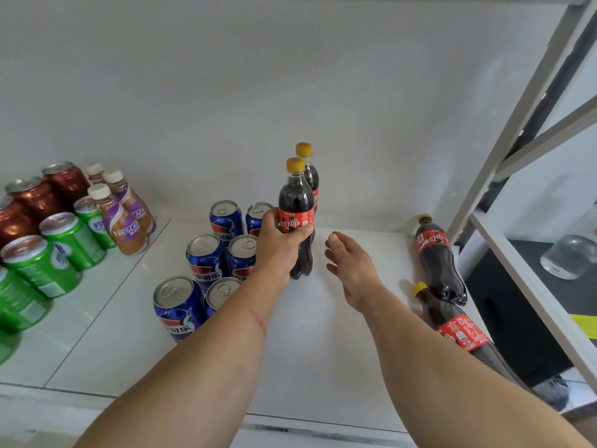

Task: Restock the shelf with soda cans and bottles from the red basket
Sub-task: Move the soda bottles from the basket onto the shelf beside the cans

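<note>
My left hand [279,245] grips an upright cola bottle [297,202] with a red label and yellow cap, standing on the white shelf [323,334]. Directly behind it stands a second cola bottle [310,171]. My right hand [350,265] hovers just right of the held bottle, fingers relaxed and holding nothing. Two more cola bottles stand at the shelf's right end, one farther back [439,257] and one nearer [458,324]. Several blue cola cans [206,257] stand in rows left of my left hand. The red basket is not in view.
Green cans [69,240], red-brown cans [35,195] and purple coffee bottles [121,221] fill the shelf's left section. A grey metal upright [517,121] frames the right side. Beyond it, a clear glass object [568,257] sits on a dark surface.
</note>
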